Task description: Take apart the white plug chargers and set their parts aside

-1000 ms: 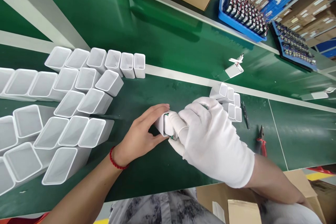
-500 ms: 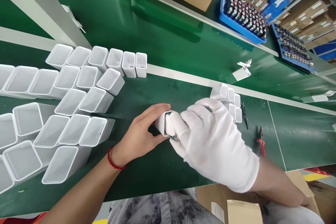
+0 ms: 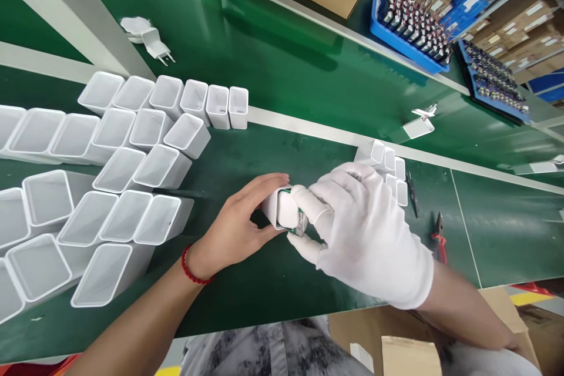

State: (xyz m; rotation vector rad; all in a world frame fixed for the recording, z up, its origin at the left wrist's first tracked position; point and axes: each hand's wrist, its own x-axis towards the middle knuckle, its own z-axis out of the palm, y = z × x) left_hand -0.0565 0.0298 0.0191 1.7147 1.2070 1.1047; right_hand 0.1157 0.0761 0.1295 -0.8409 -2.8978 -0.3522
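Observation:
My bare left hand [image 3: 238, 223], a red cord at its wrist, is wrapped round a small white plastic shell [image 3: 282, 210] lying on the green belt. My gloved right hand [image 3: 365, 235] pinches a green circuit board [image 3: 300, 224] at the shell's open end; a metal part of it shows below the glove's thumb. Both hands meet at the middle of the view.
Several empty white shells [image 3: 132, 188] lie packed at the left. A small cluster of shells [image 3: 388, 161] sits behind my right hand. Red-handled pliers [image 3: 439, 235] lie at the right. A white plug [image 3: 154, 41] rides the far belt. Blue trays [image 3: 409, 17] of parts and cardboard boxes stand beyond.
My right hand's fingers shifted slightly at the shell's opening. On the far belt a white plug has come into view at the upper left, and the small white part at the right has moved rightward.

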